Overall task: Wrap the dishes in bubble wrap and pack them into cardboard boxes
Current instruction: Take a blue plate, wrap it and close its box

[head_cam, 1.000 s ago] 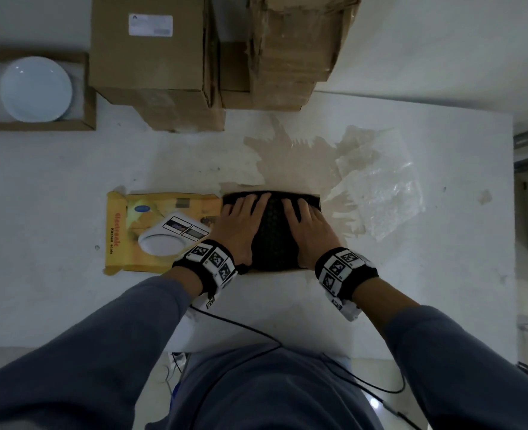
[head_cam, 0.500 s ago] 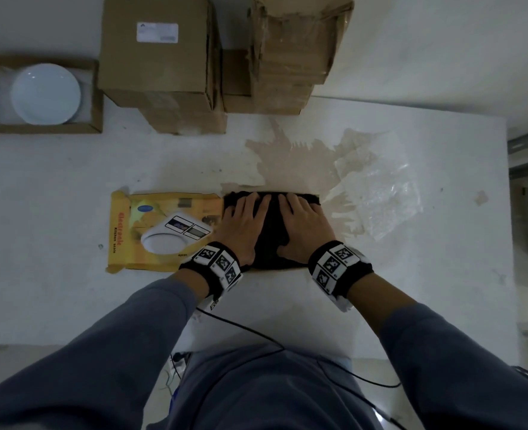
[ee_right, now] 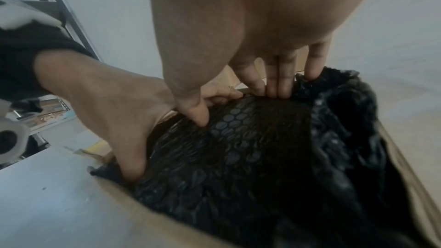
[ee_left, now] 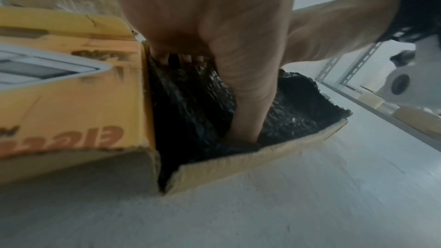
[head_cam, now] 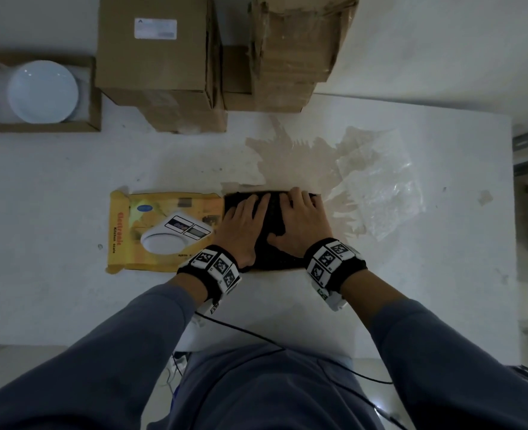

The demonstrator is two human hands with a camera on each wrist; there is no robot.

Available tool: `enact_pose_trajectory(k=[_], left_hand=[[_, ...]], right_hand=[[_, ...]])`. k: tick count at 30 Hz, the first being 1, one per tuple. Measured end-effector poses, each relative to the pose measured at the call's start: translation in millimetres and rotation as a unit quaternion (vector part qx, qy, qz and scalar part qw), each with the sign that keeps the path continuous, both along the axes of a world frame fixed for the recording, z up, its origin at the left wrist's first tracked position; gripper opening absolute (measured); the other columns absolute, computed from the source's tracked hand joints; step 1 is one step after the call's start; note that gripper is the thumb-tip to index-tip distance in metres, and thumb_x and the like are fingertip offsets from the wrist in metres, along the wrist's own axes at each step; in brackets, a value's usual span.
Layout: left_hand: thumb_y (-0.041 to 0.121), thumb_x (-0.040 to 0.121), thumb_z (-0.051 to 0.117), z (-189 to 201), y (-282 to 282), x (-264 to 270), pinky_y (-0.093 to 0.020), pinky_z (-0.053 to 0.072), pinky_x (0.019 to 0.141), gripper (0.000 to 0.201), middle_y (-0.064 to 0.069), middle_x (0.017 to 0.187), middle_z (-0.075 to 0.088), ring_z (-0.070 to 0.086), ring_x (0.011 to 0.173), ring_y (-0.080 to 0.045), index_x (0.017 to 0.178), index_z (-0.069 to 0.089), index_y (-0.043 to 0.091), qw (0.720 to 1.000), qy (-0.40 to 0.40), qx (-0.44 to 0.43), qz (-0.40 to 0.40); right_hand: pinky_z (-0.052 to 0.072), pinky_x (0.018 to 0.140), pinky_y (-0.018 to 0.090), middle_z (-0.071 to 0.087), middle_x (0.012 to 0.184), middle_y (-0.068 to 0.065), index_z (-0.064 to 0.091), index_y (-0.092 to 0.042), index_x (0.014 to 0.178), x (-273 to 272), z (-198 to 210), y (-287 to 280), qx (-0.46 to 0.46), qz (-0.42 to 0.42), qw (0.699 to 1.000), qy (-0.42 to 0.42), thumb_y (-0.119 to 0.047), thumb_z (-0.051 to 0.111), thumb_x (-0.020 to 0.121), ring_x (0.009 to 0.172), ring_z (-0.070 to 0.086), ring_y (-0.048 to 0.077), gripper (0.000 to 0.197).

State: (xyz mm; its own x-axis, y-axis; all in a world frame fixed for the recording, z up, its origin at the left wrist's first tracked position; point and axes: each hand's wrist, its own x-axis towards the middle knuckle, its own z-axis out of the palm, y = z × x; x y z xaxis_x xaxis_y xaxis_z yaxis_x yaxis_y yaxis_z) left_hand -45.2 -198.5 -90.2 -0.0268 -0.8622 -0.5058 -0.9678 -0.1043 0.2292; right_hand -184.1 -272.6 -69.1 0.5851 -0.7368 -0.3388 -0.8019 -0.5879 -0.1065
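A dish bundled in black bubble wrap (head_cam: 273, 212) sits inside a small cardboard box whose yellow kitchen-scale lid (head_cam: 151, 212) lies folded out to the left. Both hands lie flat on the bundle, side by side. My left hand (head_cam: 244, 225) presses its left half, and in the left wrist view its thumb (ee_left: 248, 101) digs into the wrap (ee_left: 190, 110) by the box's near wall (ee_left: 250, 159). My right hand (head_cam: 300, 225) presses the right half, and its straight fingertips (ee_right: 276, 86) reach the far edge of the wrap (ee_right: 250, 148). The dish itself is hidden.
A white plate (head_cam: 42, 91) lies in an open shallow box (head_cam: 92, 119) at the far left. Stacked cardboard boxes (head_cam: 157, 57) and flattened cartons (head_cam: 296, 41) stand at the back. A clear plastic sheet (head_cam: 377, 181) lies to the right on the white table (head_cam: 54, 181).
Both hands have stayed pressing on the black bundle. The right hand has shifted a little to the left, closer to the left hand.
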Motion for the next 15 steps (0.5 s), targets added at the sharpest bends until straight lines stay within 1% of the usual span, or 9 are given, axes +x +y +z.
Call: enact_pose_trajectory(k=[3, 6, 8, 10, 11, 12, 13, 15], left_hand=[[0.026, 0.056, 0.087, 1.9, -3.5, 0.6, -0.042, 0.028, 0.113, 0.133, -0.012, 0.153, 0.018, 0.024, 0.139, -0.031, 0.154, -0.002, 0.014, 1.0, -0.02, -0.006, -0.012], [0.029, 0.052, 0.089, 1.8, -7.4, 0.6, -0.043, 0.029, 0.112, 0.137, -0.012, 0.15, 0.018, 0.024, 0.136, -0.032, 0.154, -0.002, 0.014, 1.0, -0.023, 0.007, -0.017], [0.026, 0.05, 0.091, 0.1, -6.5, 1.4, -0.043, 0.029, 0.113, 0.14, -0.012, 0.149, 0.016, 0.023, 0.137, -0.032, 0.154, -0.002, 0.016, 1.0, 0.0, 0.012, -0.004], [0.023, 0.048, 0.091, -0.6, -2.6, 3.8, -0.042, 0.035, 0.111, 0.14, -0.013, 0.146, 0.015, 0.025, 0.134, -0.032, 0.154, 0.0, 0.019, 1.0, 0.019, -0.002, 0.003], [0.025, 0.049, 0.09, -1.5, 0.3, 5.0, -0.042, 0.037, 0.109, 0.137, -0.014, 0.145, 0.016, 0.027, 0.132, -0.032, 0.154, 0.002, 0.019, 1.0, 0.013, -0.019, -0.002], [0.028, 0.05, 0.089, -2.5, 3.6, 5.8, -0.043, 0.037, 0.109, 0.134, -0.015, 0.144, 0.019, 0.028, 0.131, -0.033, 0.154, 0.005, 0.018, 0.999, -0.008, -0.04, -0.01], [0.032, 0.052, 0.087, -3.1, 6.6, 6.2, -0.044, 0.035, 0.11, 0.131, -0.017, 0.144, 0.021, 0.028, 0.131, -0.034, 0.154, 0.007, 0.016, 0.998, -0.031, -0.058, -0.017], [0.038, 0.057, 0.085, -2.6, 10.8, 5.3, -0.047, 0.025, 0.116, 0.128, -0.021, 0.147, 0.02, 0.025, 0.136, -0.036, 0.154, 0.005, 0.014, 0.996, -0.057, -0.06, -0.022]], right_hand=[[0.04, 0.096, 0.039, 0.053, 0.119, 0.008, 0.054, -0.009, 0.123, -9.0, -4.1, 5.9, -0.01, -0.026, 0.999, -0.027, -0.057, 0.056, 0.068, 0.106, 0.052, 0.028, 0.073], [0.039, 0.092, 0.041, 0.051, 0.119, 0.008, 0.055, -0.009, 0.12, -16.5, -5.4, 8.9, -0.027, -0.053, 0.998, -0.002, -0.063, 0.053, 0.066, 0.107, 0.05, 0.028, 0.076], [0.039, 0.091, 0.041, 0.05, 0.121, 0.008, 0.052, -0.009, 0.124, -18.2, -7.3, 10.4, -0.024, -0.062, 0.998, 0.014, -0.067, 0.053, 0.066, 0.106, 0.05, 0.028, 0.081], [0.036, 0.094, 0.042, 0.05, 0.123, 0.007, 0.048, -0.009, 0.129, -18.2, -9.5, 11.2, -0.01, -0.065, 0.998, 0.014, -0.068, 0.054, 0.068, 0.107, 0.05, 0.028, 0.085], [0.035, 0.096, 0.042, 0.051, 0.124, 0.007, 0.047, -0.009, 0.131, -18.0, -10.0, 10.7, -0.002, -0.066, 0.998, 0.012, -0.068, 0.054, 0.07, 0.109, 0.05, 0.028, 0.085], [0.033, 0.098, 0.042, 0.051, 0.124, 0.007, 0.046, -0.009, 0.132, -17.9, -10.0, 9.5, 0.007, -0.067, 0.998, 0.008, -0.067, 0.055, 0.071, 0.112, 0.049, 0.028, 0.084], [0.031, 0.099, 0.043, 0.052, 0.125, 0.006, 0.047, -0.009, 0.132, -18.0, -9.2, 8.0, 0.014, -0.068, 0.998, 0.004, -0.066, 0.055, 0.073, 0.114, 0.048, 0.028, 0.082], [0.029, 0.1, 0.044, 0.054, 0.124, 0.006, 0.051, -0.011, 0.13, -19.9, -5.3, 5.8, 0.009, -0.065, 0.998, -0.002, -0.062, 0.055, 0.074, 0.116, 0.047, 0.027, 0.075]])
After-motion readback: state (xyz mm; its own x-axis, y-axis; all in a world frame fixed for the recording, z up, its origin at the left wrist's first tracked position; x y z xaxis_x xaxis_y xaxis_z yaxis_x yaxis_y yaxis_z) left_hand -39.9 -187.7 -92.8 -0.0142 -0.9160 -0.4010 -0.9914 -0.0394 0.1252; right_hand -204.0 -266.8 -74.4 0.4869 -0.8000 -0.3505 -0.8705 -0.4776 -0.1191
